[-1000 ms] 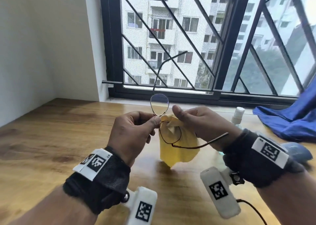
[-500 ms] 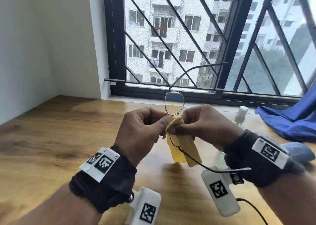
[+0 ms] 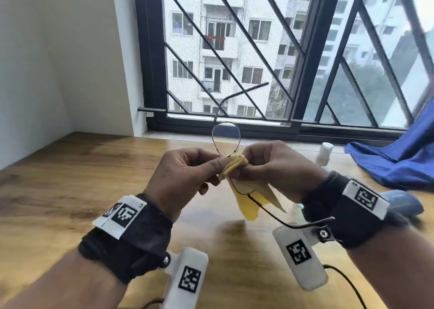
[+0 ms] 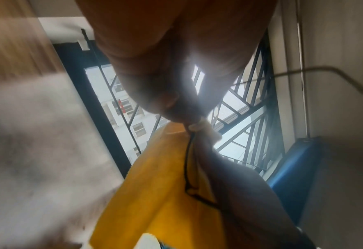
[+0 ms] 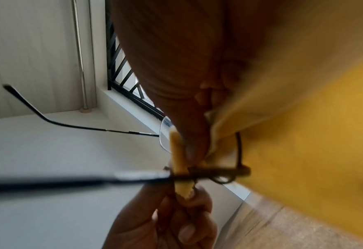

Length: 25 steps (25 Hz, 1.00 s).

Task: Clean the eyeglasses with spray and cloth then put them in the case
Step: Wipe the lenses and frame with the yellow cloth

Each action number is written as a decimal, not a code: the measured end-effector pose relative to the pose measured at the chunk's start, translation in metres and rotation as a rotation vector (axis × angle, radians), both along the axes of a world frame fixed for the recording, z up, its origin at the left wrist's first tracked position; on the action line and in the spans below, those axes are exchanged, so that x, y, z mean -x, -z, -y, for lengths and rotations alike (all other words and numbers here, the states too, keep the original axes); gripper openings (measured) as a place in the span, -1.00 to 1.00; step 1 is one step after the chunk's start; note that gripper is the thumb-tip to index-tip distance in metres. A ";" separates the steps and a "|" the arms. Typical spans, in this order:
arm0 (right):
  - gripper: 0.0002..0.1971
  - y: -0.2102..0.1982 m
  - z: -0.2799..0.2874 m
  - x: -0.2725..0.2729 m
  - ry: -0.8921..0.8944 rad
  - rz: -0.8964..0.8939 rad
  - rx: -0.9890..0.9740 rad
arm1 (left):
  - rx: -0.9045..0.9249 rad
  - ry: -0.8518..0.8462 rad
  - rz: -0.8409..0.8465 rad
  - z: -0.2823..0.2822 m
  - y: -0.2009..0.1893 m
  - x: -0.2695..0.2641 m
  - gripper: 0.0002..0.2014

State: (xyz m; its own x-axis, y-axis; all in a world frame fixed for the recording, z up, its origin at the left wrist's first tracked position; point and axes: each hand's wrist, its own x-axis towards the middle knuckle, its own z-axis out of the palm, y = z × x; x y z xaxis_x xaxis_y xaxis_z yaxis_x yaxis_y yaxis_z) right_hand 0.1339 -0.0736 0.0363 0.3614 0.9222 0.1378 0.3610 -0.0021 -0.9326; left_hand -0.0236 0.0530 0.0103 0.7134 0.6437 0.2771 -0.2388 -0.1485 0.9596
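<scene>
While held up mid-frame above the wooden table (image 3: pixel 70 179): eyeglasses (image 3: pixel 226 136) pinched at the bridge by left hand (image 3: pixel 185 174), lower lens wrapped in yellow cloth (image 3: pixel 249 203) gripped by right hand (image 3: pixel 277 167).

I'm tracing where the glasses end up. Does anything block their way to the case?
I cannot say: no case is identifiable. A blue object shows behind the right hand, which pinches the yellow cloth around one lens. The left hand pinches the eyeglasses.

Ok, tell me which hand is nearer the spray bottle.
Right. The right hand holds the yellow cloth just left of the spray bottle; the left hand is farther left.
</scene>
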 end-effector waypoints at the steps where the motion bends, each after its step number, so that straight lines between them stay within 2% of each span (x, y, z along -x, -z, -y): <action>1: -0.93 0.000 0.001 -0.002 -0.015 -0.009 0.017 | -0.016 0.007 -0.024 -0.003 -0.002 0.001 -0.78; 3: -0.94 -0.001 0.002 -0.001 -0.015 0.009 0.037 | -0.043 0.022 -0.056 -0.005 -0.002 0.002 -0.79; 6: -0.59 0.002 0.000 0.000 0.036 0.090 0.032 | -0.036 0.060 -0.077 -0.002 0.000 0.001 -0.81; 7: -0.54 0.002 -0.001 0.000 0.049 0.101 0.027 | -0.035 0.071 -0.080 -0.002 0.000 0.001 -0.81; 9: -0.56 0.003 -0.001 -0.002 0.030 0.096 0.029 | -0.049 0.075 -0.091 -0.004 0.000 0.001 -0.80; 12: -0.80 0.003 0.000 -0.003 -0.022 0.043 0.047 | -0.056 0.051 -0.105 -0.007 0.000 0.002 -0.85; 14: -0.67 0.001 0.001 -0.001 0.003 0.063 0.072 | -0.056 0.057 -0.108 -0.005 0.002 0.001 -0.84; 16: -0.51 0.001 0.001 0.003 0.051 0.166 0.115 | -0.063 0.086 -0.117 -0.001 0.002 0.000 -0.80; 17: -0.49 0.001 0.001 0.005 0.061 0.212 0.132 | -0.065 0.110 -0.122 0.000 0.002 0.000 -0.77; 21: -0.53 -0.002 0.003 0.008 0.114 0.330 0.138 | -0.088 0.152 -0.123 0.000 0.001 0.000 -0.60; 25: -0.58 -0.004 0.002 0.014 0.120 0.459 0.132 | -0.097 0.012 -0.088 -0.005 0.008 -0.003 -0.69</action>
